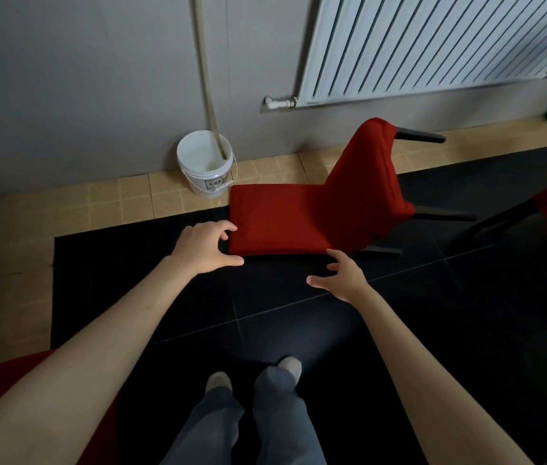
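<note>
**The fallen chair lies across my front, with both hands just before it**

Closest to me are my shoes [219, 380] on the dark floor [265, 330], and above them my two arms stretch forward. My left hand [203, 246] is half open, the fingers bent like a claw and the thumb apart from them, and it holds nothing. Its fingertips are at the near left corner of the red chair [278, 223]; I cannot tell if they touch the cloth. My right hand [342, 276] is wide open with spread fingers and also holds nothing. It hovers just before the near edge.

The red chair lies on its back on the floor, straight ahead of both hands. Its long axis runs left to right across my view: the flat backrest is at the left, the seat stands up in the middle, and the dark legs [446, 216] point to the right. So the left hand is the nearer one, at the top corner of the backrest, and the right hand faces the fold between backrest and seat. I judge the next move is to grip this near edge and lift.

Behind the chair stands a white bucket [205, 169] with a hose [206, 78] in it, and a radiator [433, 45] hangs on the wall.
</note>
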The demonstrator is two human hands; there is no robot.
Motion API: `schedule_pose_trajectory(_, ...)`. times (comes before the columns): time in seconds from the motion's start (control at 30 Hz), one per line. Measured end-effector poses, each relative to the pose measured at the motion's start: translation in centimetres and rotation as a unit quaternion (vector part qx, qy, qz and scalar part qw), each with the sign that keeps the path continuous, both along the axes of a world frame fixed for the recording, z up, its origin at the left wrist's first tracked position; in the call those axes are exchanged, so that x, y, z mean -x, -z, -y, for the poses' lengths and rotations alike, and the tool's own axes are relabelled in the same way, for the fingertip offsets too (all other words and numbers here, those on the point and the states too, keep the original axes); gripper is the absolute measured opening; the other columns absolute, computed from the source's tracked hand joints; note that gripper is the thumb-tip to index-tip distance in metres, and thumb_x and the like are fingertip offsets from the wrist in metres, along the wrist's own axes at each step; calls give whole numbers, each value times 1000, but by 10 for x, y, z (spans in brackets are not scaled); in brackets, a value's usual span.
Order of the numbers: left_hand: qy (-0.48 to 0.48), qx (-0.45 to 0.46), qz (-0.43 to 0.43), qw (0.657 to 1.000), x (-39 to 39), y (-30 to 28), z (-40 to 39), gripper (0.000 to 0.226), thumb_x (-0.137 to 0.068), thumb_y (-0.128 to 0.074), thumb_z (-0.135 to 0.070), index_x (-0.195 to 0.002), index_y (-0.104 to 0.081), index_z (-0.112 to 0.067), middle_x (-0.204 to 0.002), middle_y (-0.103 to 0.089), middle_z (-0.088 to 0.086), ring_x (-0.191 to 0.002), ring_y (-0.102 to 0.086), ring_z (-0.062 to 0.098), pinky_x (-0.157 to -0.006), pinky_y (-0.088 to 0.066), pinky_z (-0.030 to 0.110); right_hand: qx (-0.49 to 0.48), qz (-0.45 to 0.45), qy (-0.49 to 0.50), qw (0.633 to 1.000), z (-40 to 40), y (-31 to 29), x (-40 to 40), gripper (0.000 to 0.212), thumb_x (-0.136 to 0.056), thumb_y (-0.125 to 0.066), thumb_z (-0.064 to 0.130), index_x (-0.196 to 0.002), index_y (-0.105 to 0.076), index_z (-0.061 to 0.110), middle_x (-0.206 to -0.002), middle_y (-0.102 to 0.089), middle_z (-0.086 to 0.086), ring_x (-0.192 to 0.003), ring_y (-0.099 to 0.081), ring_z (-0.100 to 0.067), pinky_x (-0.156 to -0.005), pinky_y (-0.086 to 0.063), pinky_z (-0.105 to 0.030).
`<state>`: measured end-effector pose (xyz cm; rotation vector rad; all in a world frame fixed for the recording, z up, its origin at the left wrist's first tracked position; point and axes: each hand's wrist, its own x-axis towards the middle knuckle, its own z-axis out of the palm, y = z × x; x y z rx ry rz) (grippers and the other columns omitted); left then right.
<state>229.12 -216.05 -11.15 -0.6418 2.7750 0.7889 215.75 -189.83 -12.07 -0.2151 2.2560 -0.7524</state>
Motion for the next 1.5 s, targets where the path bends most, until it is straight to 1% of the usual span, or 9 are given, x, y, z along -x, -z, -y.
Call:
schedule_pose_trajectory(0.37, -77, -40, 127, 988, 136, 97, 9, 78, -71, -77, -55, -137, -47, -26, -129, -58, 0, -117, -56, 19, -95, -41, 38, -36, 38, -25, 998, 32, 89, 165, 93, -74, -83, 34, -150, -30, 20, -138, -50, -10, -124, -50, -25, -93, -41, -32)
schedule_pose_trajectory(0.5, -139, -93, 99, 981, 171, 158, 6, 75, -71, -79, -52, -135, -51, -24, -127, -59, 0, -114, -57, 18, -89, -44, 32, -50, 49, -30, 997, 44, 154, 206, 91, -75, -82, 35, -150, -31, 19, -139, -50, -11, -124, -51, -26, -90, -40, -30)
schedule_pose_trajectory(0.63, -150, -102, 129, 975, 197, 231, 9, 77, -73, -78, -51, -138, -48, -22, -130, -57, 3, -117, -56, 20, -90, -45, 33, -59, 45, -15, 997, 56, 230, 229, 86, -80, -79, 34, -150, -31, 19, -142, -48, -12, -126, -50, -28, -86, -40, -28)
schedule_pose_trajectory(0.77, -156, -123, 168, 966, 224, 316, 13, 81, -75, -77, -50, -142, -41, -21, -135, -51, 7, -123, -51, 24, -98, -47, 42, -62, 39, 11, 997, 68, 315, 249, 86, -81, -78, 34, -151, -30, 18, -143, -47, -14, -128, -48, -29, -92, -44, -34)
schedule_pose_trajectory(1.0, -288, -161, 133, 935, 260, 482, 6, 78, -82, -73, -44, -145, -36, -19, -137, -46, 11, -125, -48, 27, -99, -46, 41, -81, 28, 33, 996, 87, 474, 278, 86, -83, -75, 36, -151, -28, 14, -145, -46, -14, -135, -42, -30, -102, -38, -33)
schedule_pose_trajectory(1.13, -339, -173, 158, 911, 274, 564, -3, 85, -82, -70, -49, -149, -24, -23, -141, -39, 14, -126, -45, 34, -101, -44, 46, -95, 17, 62, 993, 91, 551, 294, 89, -84, -72, 38, -153, -21, 15, -144, -42, -21, -132, -42, -33, -101, -38, -34)
schedule_pose_trajectory(1.3, -397, -191, 142, 887, 291, 641, -22, 94, -82, -67, -54, -152, -8, -32, -149, -26, 18, -130, -40, 37, -103, -40, 48, -115, -6, 108, 987, 99, 616, 302, 96, -84, -70, 45, -155, -9, 26, -147, -25, -30, -116, -51, -42, -92, -44, -39)
schedule_pose_trajectory(1.4, -428, -193, 122, 875, 304, 670, -26, 98, -81, -66, -57, -152, -2, -36, -155, -16, 18, -133, -36, 38, -104, -40, 49, -133, -15, 127, 983, 104, 643, 303, 98, -84, -67, 52, -155, -4, 27, -154, -4, -34, -116, -52, -49, -93, -46, -43)
schedule_pose_trajectory(1.5, -462, -207, 114, 855, 313, 694, -28, 102, -81, -63, -62, -152, 5, -36, -152, -20, 19, -128, -42, 39, -102, -42, 52, -137, -8, 153, 979, 110, 666, 300, 100, -86, -63, 57, -155, 2, 25, -154, 13, -34, -117, -51, -52, -95, -46, -46)
